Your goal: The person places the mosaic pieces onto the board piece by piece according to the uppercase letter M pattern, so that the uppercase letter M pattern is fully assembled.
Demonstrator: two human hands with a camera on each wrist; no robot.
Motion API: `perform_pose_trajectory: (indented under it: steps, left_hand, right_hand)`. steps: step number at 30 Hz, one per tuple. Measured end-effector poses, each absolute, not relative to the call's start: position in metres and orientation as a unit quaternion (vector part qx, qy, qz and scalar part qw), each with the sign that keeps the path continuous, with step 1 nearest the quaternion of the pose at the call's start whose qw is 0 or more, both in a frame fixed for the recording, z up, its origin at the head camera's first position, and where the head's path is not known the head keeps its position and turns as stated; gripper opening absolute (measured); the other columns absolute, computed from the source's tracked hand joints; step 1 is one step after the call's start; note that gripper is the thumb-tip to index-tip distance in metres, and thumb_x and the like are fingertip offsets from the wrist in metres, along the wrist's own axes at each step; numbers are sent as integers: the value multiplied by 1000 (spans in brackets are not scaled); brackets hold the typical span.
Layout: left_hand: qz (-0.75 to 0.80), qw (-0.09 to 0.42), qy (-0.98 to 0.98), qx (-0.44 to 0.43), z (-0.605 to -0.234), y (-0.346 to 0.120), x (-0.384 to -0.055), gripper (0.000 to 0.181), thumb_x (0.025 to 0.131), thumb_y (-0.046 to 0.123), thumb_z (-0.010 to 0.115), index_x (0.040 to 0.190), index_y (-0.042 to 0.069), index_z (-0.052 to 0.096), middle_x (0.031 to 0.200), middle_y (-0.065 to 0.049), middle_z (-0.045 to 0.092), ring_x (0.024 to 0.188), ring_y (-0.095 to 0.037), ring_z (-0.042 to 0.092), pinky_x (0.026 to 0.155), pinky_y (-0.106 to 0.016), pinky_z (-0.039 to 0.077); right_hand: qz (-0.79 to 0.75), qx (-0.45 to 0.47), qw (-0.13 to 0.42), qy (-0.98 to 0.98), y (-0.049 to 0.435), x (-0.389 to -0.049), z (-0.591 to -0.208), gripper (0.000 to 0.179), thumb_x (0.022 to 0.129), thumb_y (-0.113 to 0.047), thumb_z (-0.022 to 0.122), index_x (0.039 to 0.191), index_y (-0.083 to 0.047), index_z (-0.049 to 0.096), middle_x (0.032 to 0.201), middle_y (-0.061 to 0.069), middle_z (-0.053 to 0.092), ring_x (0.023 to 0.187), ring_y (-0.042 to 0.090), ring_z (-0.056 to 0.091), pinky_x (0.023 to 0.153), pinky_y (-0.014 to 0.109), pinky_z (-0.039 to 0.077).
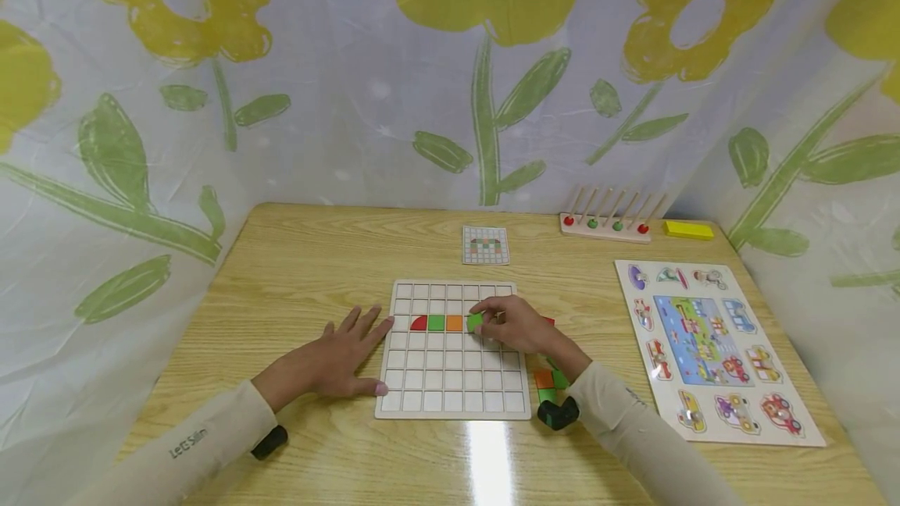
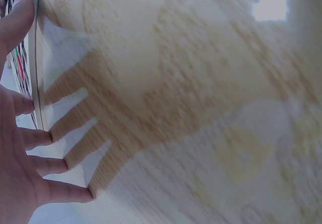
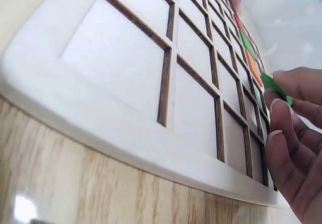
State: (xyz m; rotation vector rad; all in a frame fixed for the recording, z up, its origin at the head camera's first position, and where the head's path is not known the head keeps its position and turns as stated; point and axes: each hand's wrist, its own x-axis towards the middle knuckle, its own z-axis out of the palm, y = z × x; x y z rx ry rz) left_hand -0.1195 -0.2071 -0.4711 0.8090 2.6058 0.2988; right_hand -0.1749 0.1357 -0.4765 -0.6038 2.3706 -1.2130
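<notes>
A white grid board (image 1: 436,381) lies on the wooden table. In its third row from the top sit a red rounded tile (image 1: 419,323), a green square tile (image 1: 436,323) and an orange square tile (image 1: 455,324). My right hand (image 1: 516,324) pinches another green square tile (image 1: 474,322) just right of the orange one; in the right wrist view this green tile (image 3: 274,87) is tilted between thumb and fingers. Spread and straight, my left hand (image 1: 341,358) touches the board's left edge with thumb and fingertip. The left wrist view shows its fingers (image 2: 37,166) extended onto the tabletop.
Loose tiles (image 1: 544,381) lie right of the board, partly under the right forearm. Behind the board is a small pattern card (image 1: 485,246). A peg stand with beads (image 1: 605,228), a yellow block (image 1: 689,230) and a picture puzzle board (image 1: 731,420) occupy the right side.
</notes>
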Motion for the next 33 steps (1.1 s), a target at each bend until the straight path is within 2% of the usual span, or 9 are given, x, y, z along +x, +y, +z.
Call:
perform_pose_trajectory:
  steps: [14, 33]
  left_hand:
    - [107, 189, 931, 293, -472, -207, -120, 104, 90, 71, 57, 162, 7, 16, 166, -27, 11, 149, -56, 13, 103, -80, 26]
    - [107, 195, 931, 288, -473, -208, -120, 105, 89, 72, 57, 162, 9, 15, 167, -24, 10, 150, -54, 12, 105, -79, 25]
  right_hand:
    - [-438, -214, 197, 850, 131, -177, -479, 26, 93, -8, 71, 118, -3, 69, 91, 6, 63, 67, 10, 53, 59, 21, 42]
    - [-415, -208, 195, 864, 126, -178, -477, 26, 92, -11, 74, 116, -4, 70, 87, 2, 61, 68, 11, 51, 59, 21, 42]
